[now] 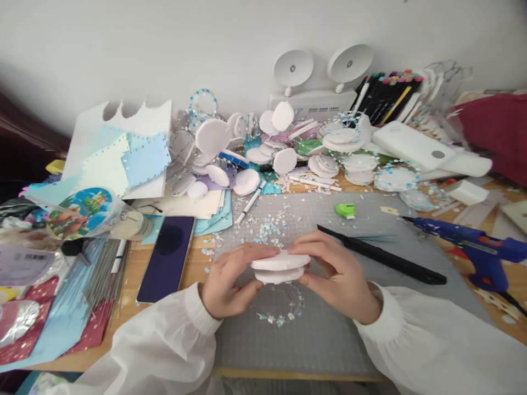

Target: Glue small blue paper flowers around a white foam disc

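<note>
Between my hands, two white foam discs [280, 260] are held one above the other over the cutting mat. My left hand [233, 274] grips their left edge, thumb underneath and fingers on top. On the opposite edge, my right hand [335, 271] pinches them in the same way. A dark gap shows between the discs at the front. Just below them on the mat lies a thin ring strung with small pale blue and white bits [280, 318], partly hidden by the discs. Small paper bits [267, 227] are scattered behind my hands.
Stacked white discs and bead rings [247, 151] crowd the back. A phone [167, 258] lies left, beside thin wires [96, 280]. On the right are a black craft knife [382, 258], a green cutter [345, 210] and a blue glue gun [473, 244] on the grey mat [420, 318].
</note>
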